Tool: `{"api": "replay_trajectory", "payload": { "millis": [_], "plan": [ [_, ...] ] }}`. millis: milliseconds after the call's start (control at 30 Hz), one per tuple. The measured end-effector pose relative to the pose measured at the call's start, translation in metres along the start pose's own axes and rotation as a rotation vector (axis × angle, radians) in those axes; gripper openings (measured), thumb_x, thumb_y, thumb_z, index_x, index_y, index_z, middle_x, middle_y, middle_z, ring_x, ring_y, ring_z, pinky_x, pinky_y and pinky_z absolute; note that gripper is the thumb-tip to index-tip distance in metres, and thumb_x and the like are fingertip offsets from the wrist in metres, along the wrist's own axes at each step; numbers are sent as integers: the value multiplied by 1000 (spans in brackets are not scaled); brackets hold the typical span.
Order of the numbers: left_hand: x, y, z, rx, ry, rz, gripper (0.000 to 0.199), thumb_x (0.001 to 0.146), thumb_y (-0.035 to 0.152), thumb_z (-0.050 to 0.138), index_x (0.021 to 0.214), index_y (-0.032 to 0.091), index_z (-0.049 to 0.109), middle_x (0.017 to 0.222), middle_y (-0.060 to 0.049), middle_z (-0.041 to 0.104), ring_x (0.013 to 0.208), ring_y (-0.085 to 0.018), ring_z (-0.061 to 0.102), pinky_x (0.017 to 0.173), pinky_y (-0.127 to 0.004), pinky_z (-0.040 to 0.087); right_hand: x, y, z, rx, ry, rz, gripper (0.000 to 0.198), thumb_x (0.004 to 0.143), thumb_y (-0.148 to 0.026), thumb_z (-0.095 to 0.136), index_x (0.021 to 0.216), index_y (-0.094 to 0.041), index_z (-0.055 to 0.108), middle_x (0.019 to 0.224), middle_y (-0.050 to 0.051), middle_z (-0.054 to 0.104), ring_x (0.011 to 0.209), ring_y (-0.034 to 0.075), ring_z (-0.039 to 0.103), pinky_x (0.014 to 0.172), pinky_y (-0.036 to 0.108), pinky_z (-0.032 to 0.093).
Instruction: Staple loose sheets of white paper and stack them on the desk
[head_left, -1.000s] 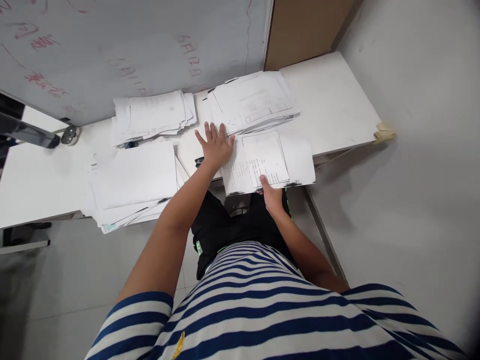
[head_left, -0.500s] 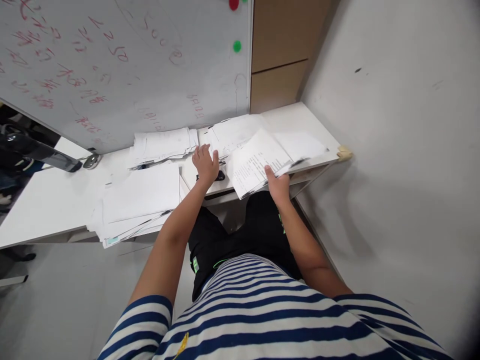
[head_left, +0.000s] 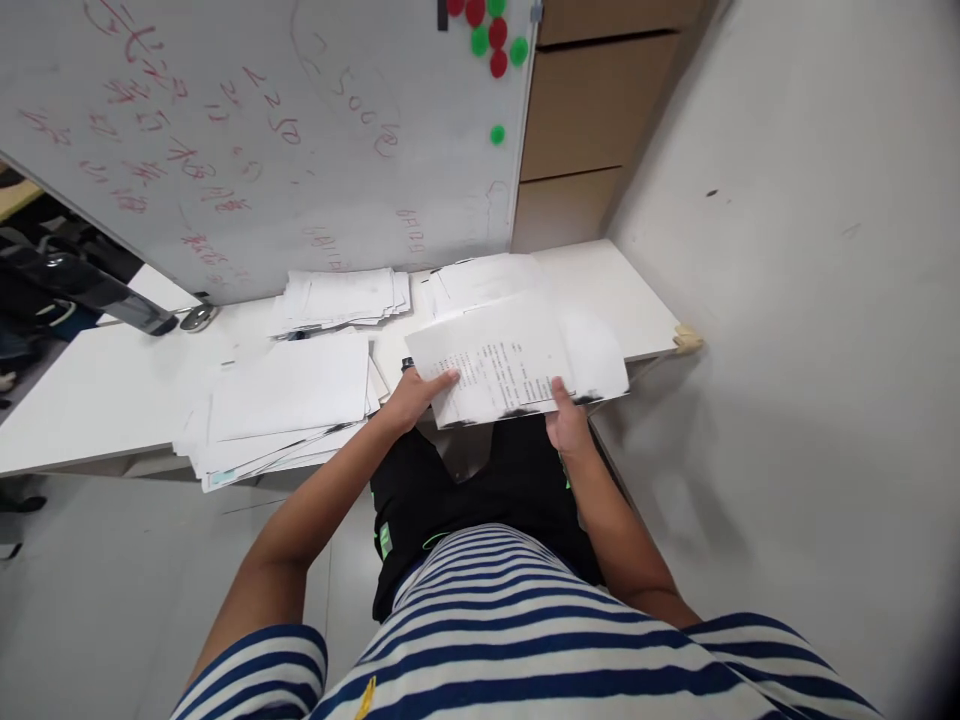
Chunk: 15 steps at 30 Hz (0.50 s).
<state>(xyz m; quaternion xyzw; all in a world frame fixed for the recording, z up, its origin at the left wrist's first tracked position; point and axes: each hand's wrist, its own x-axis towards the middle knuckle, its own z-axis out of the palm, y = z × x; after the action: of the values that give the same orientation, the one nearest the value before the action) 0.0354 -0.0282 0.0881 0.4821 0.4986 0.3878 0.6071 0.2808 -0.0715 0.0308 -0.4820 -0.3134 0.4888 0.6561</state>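
Between my two hands, at the front edge of the white desk (head_left: 97,400), is a sheaf of printed papers (head_left: 510,355). My left hand (head_left: 416,395) grips its left edge, thumb on top and fingers hidden underneath. The lower right part is pinched by my right hand (head_left: 568,425), with the thumb on the print. Black smudges run along the sheaf's near edge. Behind it lies another spread of papers (head_left: 484,280), partly covered. A small black object (head_left: 407,364) shows just beyond my left hand, mostly hidden.
To the left lie a large paper stack (head_left: 292,390) and, behind it, a second stack (head_left: 345,297). A dark bottle (head_left: 139,308) and a round metallic item (head_left: 198,318) are farther left. The whiteboard (head_left: 420,180) stands behind; a wall (head_left: 787,350) bounds the right.
My left hand has come down from above the desk and taken hold of the sheaf's left edge. The sheaf has turned to lie more level, and the view has tilted up slightly.
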Motion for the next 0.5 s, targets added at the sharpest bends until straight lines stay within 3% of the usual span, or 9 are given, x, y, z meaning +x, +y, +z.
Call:
{"api": "replay_trajectory", "payload": {
  "millis": [133, 200, 300, 367, 500],
  "plan": [
    [-22, -9, -36, 114, 48, -88, 60, 65, 50, 84, 115, 21, 69, 128, -10, 69, 119, -31, 65, 104, -45, 53, 7, 5, -12, 141, -35, 88, 49, 72, -40, 80, 116, -24, 67, 115, 2, 73, 113, 21, 67, 92, 35, 59],
    [-35, -17, -51, 179, 74, -127, 60, 64, 51, 84, 115, 21, 68, 125, -10, 71, 116, -32, 67, 101, -46, 55, 7, 15, -17, 40, -55, 256, 43, 65, -30, 83, 105, -20, 70, 102, 3, 75, 92, 20, 71, 70, 29, 61],
    [-55, -27, -68, 281, 163, -169, 57, 63, 51, 85, 110, 22, 69, 118, -9, 74, 111, -33, 69, 97, -49, 57, 1, 29, -20, -161, -85, 443, 29, 62, -28, 82, 85, -14, 71, 78, 4, 74, 62, 16, 65, 46, 24, 51],
    [-69, -31, -79, 318, 228, -177, 52, 62, 50, 85, 104, 22, 72, 114, -8, 75, 110, -34, 69, 97, -50, 56, -4, 30, -18, -253, -122, 411, 28, 64, -31, 81, 82, -13, 70, 70, 3, 71, 55, 15, 60, 44, 24, 48],
    [-108, -34, -110, 273, 449, -171, 49, 62, 49, 85, 99, 19, 75, 110, -10, 76, 106, -34, 70, 99, -52, 55, -5, 12, 6, -256, -210, 186, 36, 70, -44, 80, 90, -16, 71, 75, 1, 71, 59, 14, 60, 51, 25, 50]
  ]
}}
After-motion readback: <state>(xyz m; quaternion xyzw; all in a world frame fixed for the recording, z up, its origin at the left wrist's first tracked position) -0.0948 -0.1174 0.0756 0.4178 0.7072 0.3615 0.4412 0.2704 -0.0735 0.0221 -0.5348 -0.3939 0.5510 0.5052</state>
